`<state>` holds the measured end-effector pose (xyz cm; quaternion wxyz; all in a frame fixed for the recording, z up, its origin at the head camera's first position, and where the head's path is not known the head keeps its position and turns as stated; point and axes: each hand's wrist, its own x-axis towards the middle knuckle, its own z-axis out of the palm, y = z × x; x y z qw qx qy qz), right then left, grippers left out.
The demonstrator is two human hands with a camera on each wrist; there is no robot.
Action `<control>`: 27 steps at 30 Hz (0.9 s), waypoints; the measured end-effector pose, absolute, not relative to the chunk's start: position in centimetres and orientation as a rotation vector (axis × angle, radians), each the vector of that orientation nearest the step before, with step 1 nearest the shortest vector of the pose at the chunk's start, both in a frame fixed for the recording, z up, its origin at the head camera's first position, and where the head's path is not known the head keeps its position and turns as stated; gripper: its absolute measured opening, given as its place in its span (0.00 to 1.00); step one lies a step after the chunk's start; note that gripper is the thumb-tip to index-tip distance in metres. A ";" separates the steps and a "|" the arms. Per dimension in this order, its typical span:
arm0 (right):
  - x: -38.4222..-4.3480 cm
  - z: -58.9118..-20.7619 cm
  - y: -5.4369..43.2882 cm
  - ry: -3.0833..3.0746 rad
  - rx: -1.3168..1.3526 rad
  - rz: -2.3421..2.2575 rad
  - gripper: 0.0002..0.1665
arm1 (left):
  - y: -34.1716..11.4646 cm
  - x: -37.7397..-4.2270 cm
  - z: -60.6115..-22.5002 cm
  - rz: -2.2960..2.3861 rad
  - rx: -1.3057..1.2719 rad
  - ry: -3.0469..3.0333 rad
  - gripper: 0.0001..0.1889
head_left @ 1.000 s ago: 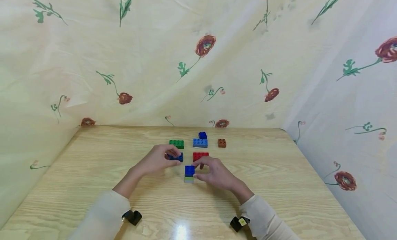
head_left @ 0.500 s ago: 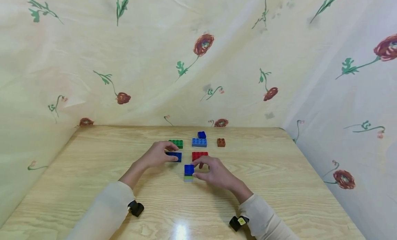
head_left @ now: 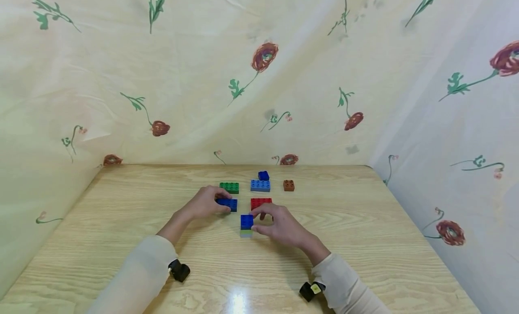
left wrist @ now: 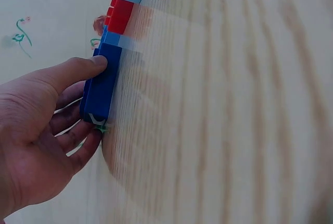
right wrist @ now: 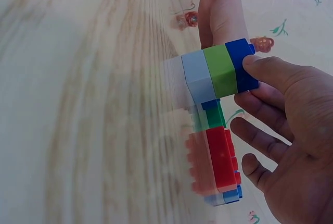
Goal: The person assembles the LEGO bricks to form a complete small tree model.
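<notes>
Your left hand (head_left: 202,202) pinches the dark blue brick (head_left: 233,204) (long axis left-right), left of and beyond the stack (head_left: 246,233). Your right hand (head_left: 280,224) pinches its top block (head_left: 246,221).

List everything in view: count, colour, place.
Brick stack: 1, dark blue over lime over grey-blue, front centre
Long brick: 1, dark blue, behind-left of stack
Red brick: 1, red, behind-right of stack
Green brick: 1, green, behind long brick
Light blue brick: 1, light blue, behind red
Small brick: 1, dark blue, farthest back
Brown brick: 1, brown, far right
Table: 1, tan, under bricks
Floral sheeting: count unclear, cream, beyond table
Sleeves: 2, cream, forearms
Wrist devices: 2, black, at sleeves
Left hand: 1, gripping long brick
Right hand: 1, pinching stack's top
</notes>
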<state>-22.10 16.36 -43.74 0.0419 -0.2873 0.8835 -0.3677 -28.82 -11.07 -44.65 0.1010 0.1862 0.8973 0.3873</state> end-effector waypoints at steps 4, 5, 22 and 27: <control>-22.2 -43.6 16.3 2.712 -0.882 -1.123 0.18 | -11.1 -28.7 -44.6 1.158 0.554 2.643 0.18; -22.2 -43.6 16.3 2.713 -0.882 -1.122 0.18 | -11.1 -28.7 -44.5 1.160 0.557 2.645 0.18; -22.5 -43.8 16.0 2.737 -0.853 -1.118 0.18 | -12.5 -25.9 -42.0 1.276 0.668 2.675 0.17; -22.6 -43.8 16.0 2.741 -0.858 -1.124 0.18 | -12.1 -24.7 -41.5 1.333 0.704 2.644 0.18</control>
